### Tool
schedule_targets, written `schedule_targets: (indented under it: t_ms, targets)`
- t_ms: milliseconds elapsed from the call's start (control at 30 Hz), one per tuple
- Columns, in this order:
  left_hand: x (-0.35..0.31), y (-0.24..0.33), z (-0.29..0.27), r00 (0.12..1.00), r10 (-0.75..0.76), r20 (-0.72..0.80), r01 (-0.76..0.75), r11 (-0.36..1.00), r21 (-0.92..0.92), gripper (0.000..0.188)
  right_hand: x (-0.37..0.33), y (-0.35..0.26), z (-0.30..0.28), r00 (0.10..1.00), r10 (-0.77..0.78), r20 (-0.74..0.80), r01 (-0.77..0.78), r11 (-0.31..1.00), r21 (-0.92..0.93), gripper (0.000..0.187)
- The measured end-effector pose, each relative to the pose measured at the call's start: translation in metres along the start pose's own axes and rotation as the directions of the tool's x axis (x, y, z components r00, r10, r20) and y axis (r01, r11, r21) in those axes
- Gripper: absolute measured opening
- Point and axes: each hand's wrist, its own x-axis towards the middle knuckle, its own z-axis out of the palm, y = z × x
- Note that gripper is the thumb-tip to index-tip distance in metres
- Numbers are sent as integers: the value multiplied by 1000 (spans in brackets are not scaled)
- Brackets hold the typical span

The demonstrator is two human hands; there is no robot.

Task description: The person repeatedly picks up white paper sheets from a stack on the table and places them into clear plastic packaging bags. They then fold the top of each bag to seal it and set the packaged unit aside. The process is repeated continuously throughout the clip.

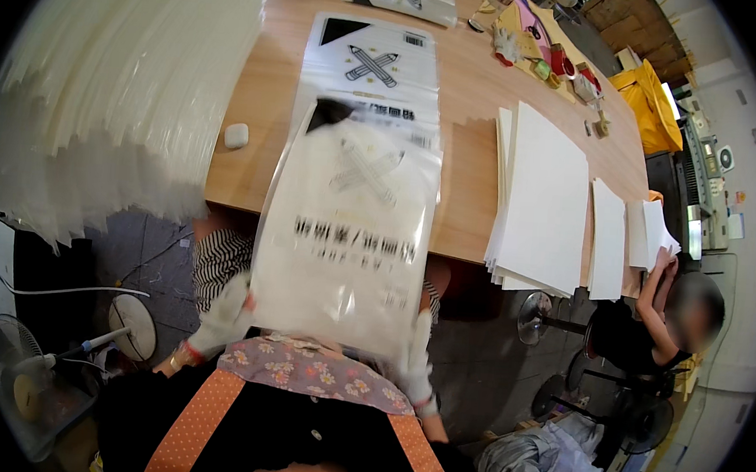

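Note:
Between my hands is a clear plastic packet [340, 277] with white sheets in it, printed with crossed pencils and dark lettering. It slants from the table's edge down toward my apron, its far end blurred. My left hand [225, 315], in a white glove, grips the packet's near left corner. At the near right corner my right hand [416, 361], also gloved, is closed on the packet's edge; some of its fingers are hidden. Beyond, and partly covered by the packet, lies a similar printed plastic bag [373, 56] flat on the wooden table [463, 154].
A large heap of clear plastic bags [135, 70] covers the table's left. Near it lies a small white block [237, 136]. Stacks of white paper [543, 195] stand to the right. Tools and tape rolls [565, 67] sit far right. A person [653, 317] handles paper at the right.

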Motion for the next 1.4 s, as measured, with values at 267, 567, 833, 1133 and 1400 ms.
schedule_targets:
  t_ms: [267, 567, 833, 1133, 1400]
  targets:
    - [2, -30, 27, 874, 484, -31, -261, 524, 810, 24, 2, -18, -8, 994, 52, 95, -39, 990, -137, 50]
    - [74, 74, 4, 987, 119, -112, -146, 949, -280, 13, 18, 101, -24, 948, 317, 11, -100, 269, 958, 27]
    - [113, 226, -56, 633, 770, 76, -752, 589, 296, 5, 92, -19, 46, 984, 161, 82, -115, 210, 971, 35]
    - [26, 331, -246, 786, 616, -53, -610, 787, 90, 28, 216, -304, -152, 826, -429, -367, 504, 266, 822, 41]
    - [-39, 339, -484, 253, 455, -854, -570, 783, 249, 34, 322, -527, -183, -183, -980, -75, 758, -92, -646, 35]
